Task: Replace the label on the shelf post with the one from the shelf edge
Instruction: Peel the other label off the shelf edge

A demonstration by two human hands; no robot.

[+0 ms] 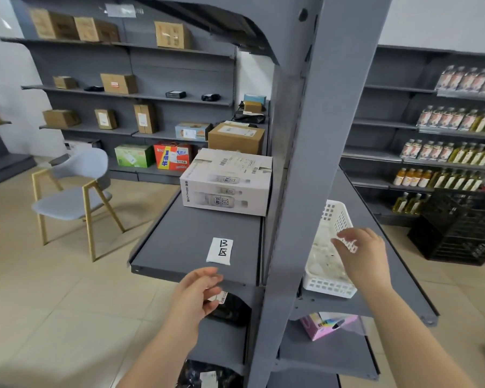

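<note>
A white label (219, 251) with black characters lies flat on the grey shelf (185, 247), close to its front edge. Just below that edge, my left hand (196, 295) pinches a small white label (218, 296) between thumb and fingers. The grey shelf post (300, 163) rises between my hands; no label shows on its visible face. My right hand (361, 256) hovers with fingers apart over a white plastic basket (331, 284) on the right-hand shelf, holding nothing.
A white carton (227, 183) and a brown box (235, 137) stand further back on the shelf. A grey chair (73, 189) stands on the tiled floor at left. A black crate (459, 225) sits at right below shelves of bottles. A pink pack (328, 326) lies on the lower shelf.
</note>
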